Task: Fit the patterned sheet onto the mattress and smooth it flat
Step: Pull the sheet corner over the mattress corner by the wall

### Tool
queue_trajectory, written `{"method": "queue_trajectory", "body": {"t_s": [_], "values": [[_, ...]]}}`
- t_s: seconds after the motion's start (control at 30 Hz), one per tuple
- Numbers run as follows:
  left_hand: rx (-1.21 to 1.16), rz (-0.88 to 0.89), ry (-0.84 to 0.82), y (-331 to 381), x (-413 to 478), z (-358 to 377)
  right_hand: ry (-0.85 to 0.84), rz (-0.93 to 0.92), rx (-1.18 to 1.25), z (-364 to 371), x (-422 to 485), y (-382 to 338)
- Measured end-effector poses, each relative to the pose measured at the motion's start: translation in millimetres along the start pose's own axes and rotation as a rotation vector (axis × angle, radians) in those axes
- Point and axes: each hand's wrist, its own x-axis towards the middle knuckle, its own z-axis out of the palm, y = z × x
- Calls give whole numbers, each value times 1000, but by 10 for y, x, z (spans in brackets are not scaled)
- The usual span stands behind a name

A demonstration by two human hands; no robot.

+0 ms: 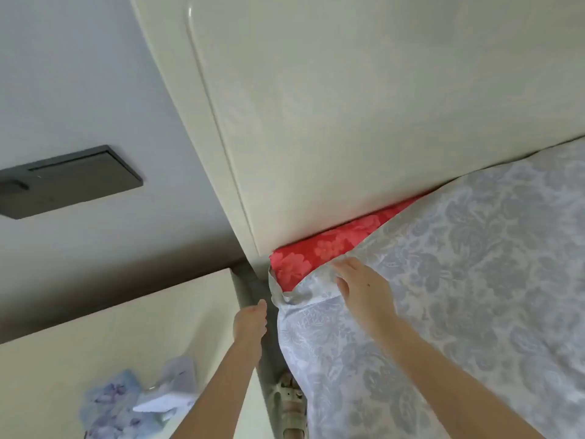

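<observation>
The grey-and-white patterned sheet (459, 296) covers most of the mattress on the right. At the near-left corner it is folded back, and the red floral mattress (316, 251) shows beside the cream headboard (348, 122). My right hand (364, 289) rests on the sheet at that corner, its fingers and thumb pinching the folded edge. My left hand (250, 321) hangs in the dark gap beside the bed, just left of the sheet's hanging side. Its fingers curl downward out of sight, and I cannot tell whether they hold anything.
A cream bedside cabinet (126, 343) stands at the lower left with a crumpled blue floral cloth (110, 403) and white paper (164, 403) on it. A dark panel (69, 182) is fixed to the wall. My sandalled foot (291, 403) stands in the narrow gap.
</observation>
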Motion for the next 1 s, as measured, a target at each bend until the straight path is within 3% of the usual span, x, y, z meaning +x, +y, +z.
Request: {"method": "queue_trajectory", "body": {"t_s": [0.17, 0.27, 0.33, 0.4, 0.47, 0.63, 0.73, 0.8, 0.9, 1.0], "values": [[-36, -119, -132, 77, 463, 354, 9, -163, -150, 461, 301, 119], [-67, -197, -132, -2, 517, 417, -21, -180, -174, 673, 272, 209], [-77, -101, -95, -49, 500, 406, -41, -144, -125, 704, 233, 244], [-75, 24, 69, -57, 349, 306, -16, -84, -35, 609, 190, 251], [-86, 136, 217, -39, 14, 116, 34, -2, 49, 397, 178, 245], [-166, 440, 395, 49, -988, -380, 163, 110, 282, -230, 312, -56], [10, 574, 477, 113, -829, -428, 253, 62, 319, -289, 508, -201], [209, 569, 445, 153, -441, -373, 246, 62, 291, -146, 662, -204], [443, 379, 322, 180, 66, -262, 79, 70, 230, 139, 850, -197], [512, 569, 304, 204, 206, -148, -31, 48, 225, 216, 890, -193]]}}
